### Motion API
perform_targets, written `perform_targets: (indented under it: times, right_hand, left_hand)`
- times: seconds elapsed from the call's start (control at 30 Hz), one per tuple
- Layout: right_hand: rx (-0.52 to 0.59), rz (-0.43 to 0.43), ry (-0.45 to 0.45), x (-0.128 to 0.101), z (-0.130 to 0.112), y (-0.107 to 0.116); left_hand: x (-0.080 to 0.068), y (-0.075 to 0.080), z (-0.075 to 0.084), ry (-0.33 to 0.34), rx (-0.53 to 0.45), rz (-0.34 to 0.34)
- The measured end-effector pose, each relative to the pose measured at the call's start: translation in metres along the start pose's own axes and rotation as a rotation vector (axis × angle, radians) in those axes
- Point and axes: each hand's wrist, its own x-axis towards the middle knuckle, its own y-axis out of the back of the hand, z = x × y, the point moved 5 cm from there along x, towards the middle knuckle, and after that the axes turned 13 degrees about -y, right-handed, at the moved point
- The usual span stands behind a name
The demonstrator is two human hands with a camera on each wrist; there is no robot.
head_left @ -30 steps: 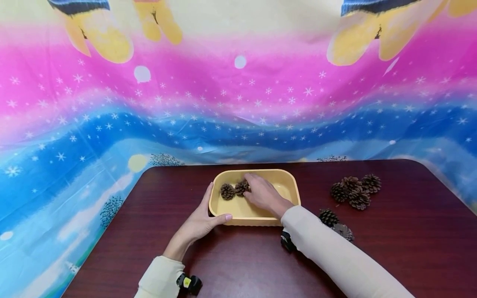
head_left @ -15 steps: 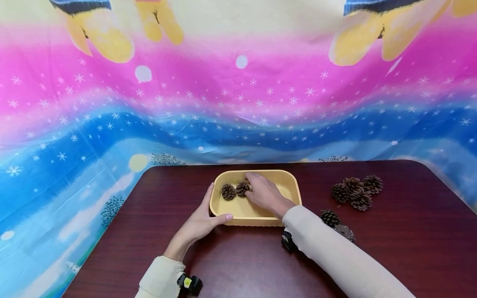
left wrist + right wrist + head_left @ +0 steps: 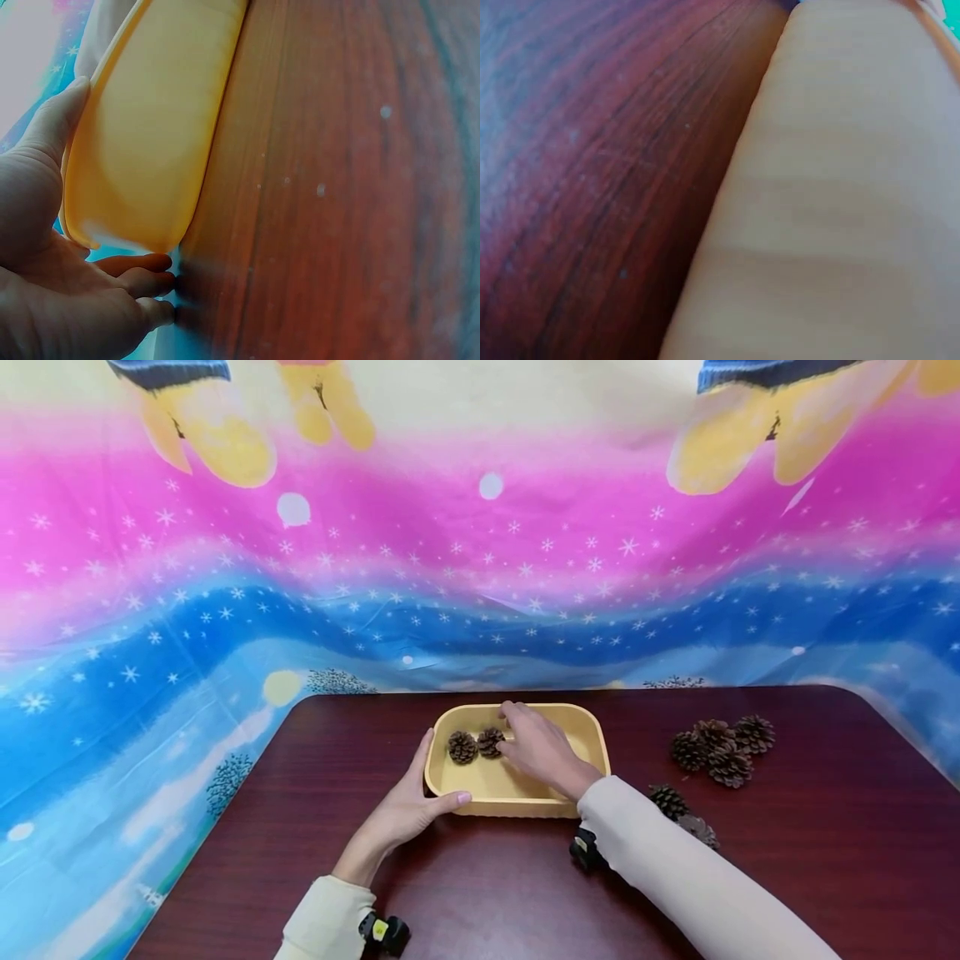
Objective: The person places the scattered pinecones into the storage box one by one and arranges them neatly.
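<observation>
Yellow plastic tray (image 3: 592, 739), near the table's (image 3: 787, 860) far edge, is gripped at its left wall by the left hand (image 3: 408, 802); two pine cones (image 3: 476, 746) inside are touched by the right hand (image 3: 543, 750), its grasp not discernible.

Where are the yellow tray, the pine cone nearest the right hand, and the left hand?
yellow tray (image 3: 592, 737): head view, bare right inner wall.
pine cone (image 3: 490, 742): head view, middle of the cone beside the fingers.
left hand (image 3: 405, 806): head view, back of the hand at the tray's left end.
</observation>
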Motion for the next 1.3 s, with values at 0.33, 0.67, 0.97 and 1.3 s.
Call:
perform_targets:
  times: [0.33,0.67,0.97,1.3]
  right_hand:
    - [-0.008,0.046,0.030,-0.005,-0.002,0.012]
    - [-0.005,0.082,0.034,-0.014,-0.007,0.023]
    - [0.015,0.100,0.027,-0.022,-0.009,0.036]
    - [0.031,0.151,0.055,-0.030,-0.002,0.055]
  left_hand:
    - [0.000,0.000,0.000,-0.011,0.009,-0.005]
    - [0.000,0.000,-0.001,-0.010,0.007,-0.004]
    - [0.000,0.000,0.001,-0.009,0.013,0.000]
    - [-0.001,0.000,0.000,0.009,0.027,0.007]
